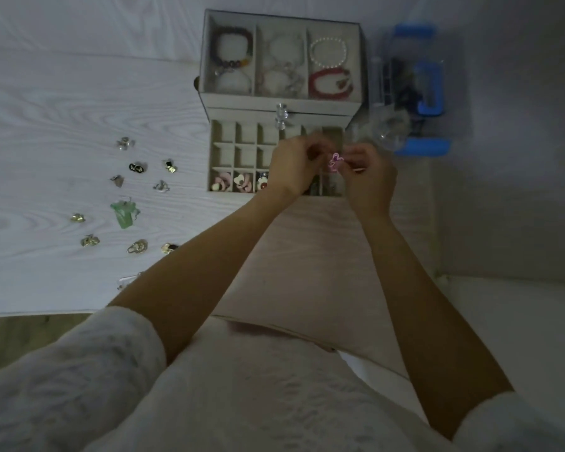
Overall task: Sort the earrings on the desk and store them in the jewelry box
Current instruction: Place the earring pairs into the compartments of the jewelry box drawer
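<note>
A beige jewelry box (346, 107) stands at the back of the white desk (62, 102), its gridded drawer (216, 158) pulled out toward me. Above the drawer's right half, my left hand (294, 164) and my right hand (369, 181) meet, both pinching a small pink earring (335, 161) between their fingertips. Pink and cream flower earrings (242, 182) lie in the drawer's front-left cells. Several loose earrings lie on the desk to the left, among them a green one (124, 213) and a black-and-gold one (137, 167). My hands hide part of the drawer.
The box's top tray holds bracelets: dark beads (232, 44), pearls (327, 53), red beads (330, 83). A clear container with blue clips (418, 89) stands right of the box, crumpled clear plastic (385, 132) in front of it. The desk's front edge runs near my sleeves.
</note>
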Motion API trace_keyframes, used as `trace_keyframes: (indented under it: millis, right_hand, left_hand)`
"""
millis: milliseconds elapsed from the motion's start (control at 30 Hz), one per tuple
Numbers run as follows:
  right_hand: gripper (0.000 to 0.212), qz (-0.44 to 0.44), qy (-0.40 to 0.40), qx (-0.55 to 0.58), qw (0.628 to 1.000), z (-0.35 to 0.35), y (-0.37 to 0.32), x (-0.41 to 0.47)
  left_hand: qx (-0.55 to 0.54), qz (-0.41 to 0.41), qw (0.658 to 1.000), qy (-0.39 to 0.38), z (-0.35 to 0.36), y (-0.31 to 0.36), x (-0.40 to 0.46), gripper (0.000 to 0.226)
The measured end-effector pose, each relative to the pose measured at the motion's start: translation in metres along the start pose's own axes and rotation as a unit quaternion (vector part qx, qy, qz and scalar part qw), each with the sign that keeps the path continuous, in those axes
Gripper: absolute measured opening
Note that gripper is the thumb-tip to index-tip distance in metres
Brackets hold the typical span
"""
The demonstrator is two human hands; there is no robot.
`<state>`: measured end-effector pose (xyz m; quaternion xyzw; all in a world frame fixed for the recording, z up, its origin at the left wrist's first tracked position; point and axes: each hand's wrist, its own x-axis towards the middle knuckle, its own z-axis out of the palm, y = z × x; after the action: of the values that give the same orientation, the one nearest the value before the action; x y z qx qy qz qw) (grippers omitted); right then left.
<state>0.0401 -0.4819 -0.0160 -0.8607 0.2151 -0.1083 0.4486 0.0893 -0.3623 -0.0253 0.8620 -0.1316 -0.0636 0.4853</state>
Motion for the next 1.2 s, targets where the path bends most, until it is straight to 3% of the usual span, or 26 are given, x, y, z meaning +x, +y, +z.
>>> trace_keyframes:
  millis: [133,267,400,600,733,933,1100,1200]
  right_hand:
    - [0.014,0.0,0.003,-0.025,1.0,0.01,0.004,0.011]
    - [0.013,-0.024,-0.011,-0.097,0.995,0.012,0.008,0.017]
    - [0.01,-0.064,-0.029,-0.158,0.985,0.008,0.014,0.017]
    - [0.008,-0.05,-0.002,-0.099,0.994,0.01,0.01,0.018]
    - [0.016,-0.132,-0.021,-0.272,0.953,0.012,0.012,0.017]
    - [0.022,-0.164,-0.054,-0.311,0.935,0.009,0.025,0.005]
    - [0.023,-0.177,-0.04,-0.21,0.961,0.002,0.013,-0.034]
    - [0.024,-0.195,-0.052,-0.17,0.965,0.009,-0.004,-0.068]
  left_hand:
    - [0.047,-0.012,0.999,-0.01,0.015,-0.003,0.012,0.019]
    - [0.191,0.034,0.979,-0.06,0.02,-0.009,0.012,0.031]
    - [0.27,0.137,0.952,-0.043,0.013,-0.013,0.005,0.034]
    - [0.283,0.165,0.944,-0.02,0.007,-0.028,-0.006,0.035]
    - [0.308,0.167,0.936,-0.032,0.005,-0.025,-0.011,0.039]
    - [0.348,0.179,0.918,-0.057,0.003,-0.023,-0.014,0.04]
    - [0.309,0.194,0.931,-0.016,-0.021,-0.014,-0.036,0.032]
    - [0.242,0.152,0.958,0.028,-0.056,-0.013,-0.071,0.022]
